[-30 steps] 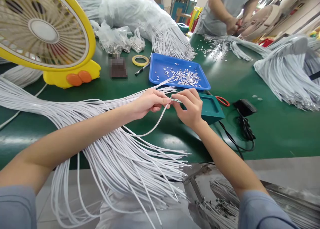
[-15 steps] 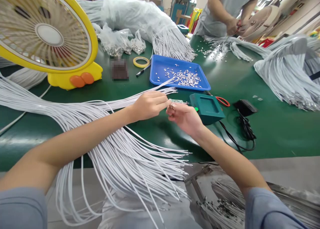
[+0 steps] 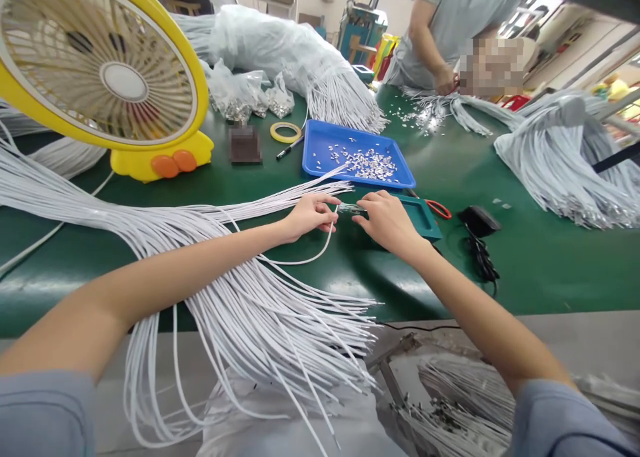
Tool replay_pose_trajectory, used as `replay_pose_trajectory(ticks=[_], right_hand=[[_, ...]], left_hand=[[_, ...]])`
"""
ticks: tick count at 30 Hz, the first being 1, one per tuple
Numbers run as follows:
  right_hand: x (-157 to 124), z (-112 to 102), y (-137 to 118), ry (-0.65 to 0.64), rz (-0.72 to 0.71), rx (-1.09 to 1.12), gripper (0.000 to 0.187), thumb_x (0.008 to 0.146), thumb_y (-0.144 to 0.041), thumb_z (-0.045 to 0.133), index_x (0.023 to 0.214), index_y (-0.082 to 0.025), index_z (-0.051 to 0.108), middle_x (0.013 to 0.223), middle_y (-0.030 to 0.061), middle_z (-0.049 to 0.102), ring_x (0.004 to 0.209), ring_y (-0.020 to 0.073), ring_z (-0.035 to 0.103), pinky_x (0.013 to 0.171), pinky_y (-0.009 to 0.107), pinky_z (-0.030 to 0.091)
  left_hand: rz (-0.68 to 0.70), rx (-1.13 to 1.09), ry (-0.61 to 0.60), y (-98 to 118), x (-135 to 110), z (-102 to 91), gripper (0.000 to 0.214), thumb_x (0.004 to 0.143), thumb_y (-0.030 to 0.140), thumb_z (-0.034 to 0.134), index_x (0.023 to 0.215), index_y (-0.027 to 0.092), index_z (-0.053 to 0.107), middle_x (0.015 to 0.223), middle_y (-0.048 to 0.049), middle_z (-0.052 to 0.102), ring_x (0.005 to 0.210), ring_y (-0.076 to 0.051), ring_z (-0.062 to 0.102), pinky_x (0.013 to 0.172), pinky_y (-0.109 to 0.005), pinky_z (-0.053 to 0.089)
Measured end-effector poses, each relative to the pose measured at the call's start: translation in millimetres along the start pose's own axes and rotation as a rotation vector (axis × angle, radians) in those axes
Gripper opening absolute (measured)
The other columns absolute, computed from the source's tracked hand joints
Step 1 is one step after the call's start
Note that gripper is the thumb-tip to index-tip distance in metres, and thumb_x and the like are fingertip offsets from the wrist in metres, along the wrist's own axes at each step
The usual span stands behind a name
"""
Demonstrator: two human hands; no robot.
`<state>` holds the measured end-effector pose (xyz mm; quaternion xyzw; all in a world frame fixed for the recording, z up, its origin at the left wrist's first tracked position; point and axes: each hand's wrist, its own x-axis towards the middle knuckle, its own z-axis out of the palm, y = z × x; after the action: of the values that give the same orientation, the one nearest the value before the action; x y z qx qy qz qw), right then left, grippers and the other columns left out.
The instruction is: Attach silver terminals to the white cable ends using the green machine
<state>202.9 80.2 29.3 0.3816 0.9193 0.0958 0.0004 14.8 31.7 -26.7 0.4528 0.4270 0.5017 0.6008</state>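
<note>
My left hand (image 3: pixel 311 216) pinches one white cable (image 3: pixel 325 247), which loops down from the fingers and back toward the bundle. The cable's end is up by a small pale-green and metal fixture (image 3: pixel 352 208). At the fixture's right side is my right hand (image 3: pixel 387 218), thumb below and fingers above, curled in around it. Whatever small piece may be between those fingertips is hidden. Behind the right hand sits a teal box (image 3: pixel 423 217), partly covered. A large bundle of white cables (image 3: pixel 240 297) runs under my left forearm, its loose ends hanging over the table edge.
A blue tray (image 3: pixel 320 132) holds many small metal terminals. Yellow tape (image 3: pixel 285 132), a pen (image 3: pixel 289 148) and a yellow fan (image 3: pixel 165 158) are to the left. Red-handled tool (image 3: pixel 439 208) and black adapter (image 3: pixel 479 221) lie right. Across the table a person (image 3: pixel 425 37) works.
My hands have moved apart slightly from fingertip contact. The left now shows a looped cable; the right has turned palm-down and shifted right to the fixture. The camera view has shifted slightly.
</note>
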Motion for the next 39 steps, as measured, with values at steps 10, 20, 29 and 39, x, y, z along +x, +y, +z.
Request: replay_pose_trajectory(ticks=[10,20,29,39], right_hand=[[6,8,-2,-0.058,-0.057,-0.204,0.023,0.089,-0.027,0.057,0.101,-0.008,0.065,0.102,0.0155,0.068,0.1,0.0317,0.059,0.082,0.039,0.034],[12,9,5,-0.078,-0.08,-0.213,0.026,0.089,-0.028,0.054,0.095,-0.007,0.067,0.099,0.0177,0.069,0.099,0.0311,0.059,0.08,0.039,0.032],[18,3,0,-0.16,-0.079,-0.205,0.03,0.089,-0.029,0.053,0.085,-0.006,0.071,0.091,0.0197,0.071,0.091,0.0316,0.065,0.073,0.038,0.031],[21,4,-6,-0.194,-0.06,-0.167,0.03,0.089,-0.024,0.049,0.089,-0.004,0.072,0.094,0.0222,0.072,0.093,0.0332,0.066,0.075,0.038,0.031]], left_hand=[[0.021,0.015,0.066,-7,8,-1.7,0.036,0.074,0.005,0.069,0.109,0.007,0.06,0.06,0.0015,0.065,0.051,-0.01,0.064,0.051,-0.018,0.05],[0.055,0.032,0.067,-7,9,-0.8,0.043,0.075,0.006,0.067,0.117,0.007,0.058,0.062,0.0037,0.063,0.05,-0.009,0.063,0.05,-0.018,0.052],[0.045,0.057,0.055,-10,9,-2.9,0.034,0.075,0.006,0.067,0.109,0.009,0.062,0.063,0.0017,0.065,0.053,-0.011,0.066,0.052,-0.02,0.054],[0.058,0.102,0.129,-15,12,-1.3,0.031,0.073,0.006,0.071,0.103,0.002,0.066,0.061,-0.0056,0.07,0.05,-0.011,0.064,0.047,-0.018,0.046]])
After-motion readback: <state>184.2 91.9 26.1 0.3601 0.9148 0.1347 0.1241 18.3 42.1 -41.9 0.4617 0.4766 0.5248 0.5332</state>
